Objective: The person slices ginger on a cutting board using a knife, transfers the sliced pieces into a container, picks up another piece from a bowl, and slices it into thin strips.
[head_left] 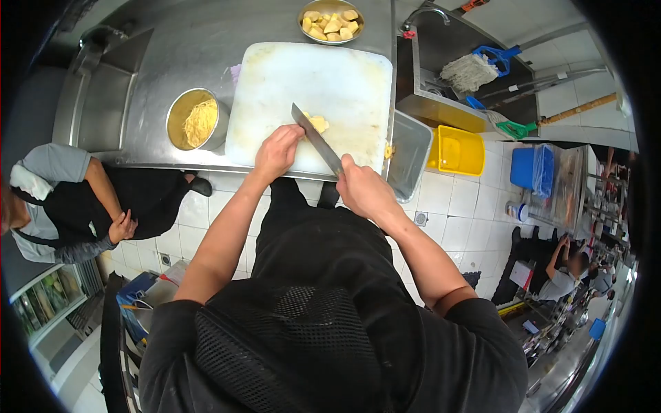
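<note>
My right hand grips the handle of a long kitchen knife. The blade points away and to the left over a white cutting board. Pale yellow slices of a peeled vegetable lie against the blade's right side. On its left side, my left hand is down on the board with fingers bent and together, close to the blade; what is under them is hidden. A metal pot of thin yellow shreds stands left of the board. Beyond the board sits a metal bowl of peeled yellow chunks.
A grey bin stands below the board's right edge, with a yellow crate beside it. A sink with a mop is at right. Another person stands at left, hands together; more people work far right.
</note>
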`<action>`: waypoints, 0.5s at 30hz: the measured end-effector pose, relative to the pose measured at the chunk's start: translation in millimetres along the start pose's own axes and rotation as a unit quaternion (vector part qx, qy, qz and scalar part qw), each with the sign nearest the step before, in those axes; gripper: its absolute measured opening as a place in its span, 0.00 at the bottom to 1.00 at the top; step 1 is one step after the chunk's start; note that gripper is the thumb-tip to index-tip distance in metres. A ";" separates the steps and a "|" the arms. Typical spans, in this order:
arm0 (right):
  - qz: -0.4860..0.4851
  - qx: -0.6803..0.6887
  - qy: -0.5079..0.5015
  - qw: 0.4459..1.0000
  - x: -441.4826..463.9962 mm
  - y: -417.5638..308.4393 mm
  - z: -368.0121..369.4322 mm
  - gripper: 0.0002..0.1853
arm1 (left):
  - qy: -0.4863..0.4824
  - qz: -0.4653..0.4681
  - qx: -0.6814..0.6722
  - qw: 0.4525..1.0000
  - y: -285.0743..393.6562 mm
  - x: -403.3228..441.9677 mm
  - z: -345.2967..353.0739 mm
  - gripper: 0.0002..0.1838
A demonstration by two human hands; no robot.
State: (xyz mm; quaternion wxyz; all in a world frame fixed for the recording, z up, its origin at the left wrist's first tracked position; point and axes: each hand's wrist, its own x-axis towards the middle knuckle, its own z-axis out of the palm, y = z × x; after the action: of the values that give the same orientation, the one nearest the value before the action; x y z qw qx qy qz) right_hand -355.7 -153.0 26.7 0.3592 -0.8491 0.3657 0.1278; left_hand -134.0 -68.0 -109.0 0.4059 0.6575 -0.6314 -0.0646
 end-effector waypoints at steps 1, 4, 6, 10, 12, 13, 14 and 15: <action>-0.001 0.000 -0.002 1.000 -0.1 -0.2 0.1 0.11 | 0.002 0.003 0.002 1.000 0.5 -0.3 -0.6 0.12; 0.005 0.004 -0.001 1.000 0.1 -0.5 1.1 0.11 | -0.001 0.003 -0.003 1.000 0.7 0.8 -1.4 0.11; -0.006 0.001 0.005 1.000 3.0 -1.7 2.7 0.11 | -0.003 0.001 -0.001 1.000 -0.8 0.1 -0.9 0.11; -0.003 -0.002 0.014 1.000 16.0 2.0 19.3 0.11 | -0.003 -0.013 0.001 1.000 -1.0 -1.7 0.1 0.12; -0.013 -0.002 0.030 0.999 20.9 0.8 24.5 0.10 | -0.002 -0.012 -0.006 1.000 0.4 1.6 -1.7 0.12; -0.012 -0.002 0.030 0.999 23.3 0.4 25.6 0.10 | -0.003 -0.021 -0.015 1.000 1.9 0.4 -1.3 0.12; -0.017 0.001 0.033 0.999 25.5 0.3 27.3 0.11 | -0.004 -0.023 -0.017 1.000 2.1 -0.8 -0.8 0.12; -0.021 0.003 0.036 0.999 27.2 0.3 29.0 0.11 | 0.006 -0.022 -0.015 1.000 0.3 0.3 -0.4 0.12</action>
State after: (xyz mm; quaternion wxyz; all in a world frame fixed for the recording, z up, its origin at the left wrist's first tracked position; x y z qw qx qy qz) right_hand -335.6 -147.1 -7.1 0.3511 -0.8594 0.3611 0.0881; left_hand -133.9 -68.0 -108.5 0.4181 0.6655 -0.6132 -0.0788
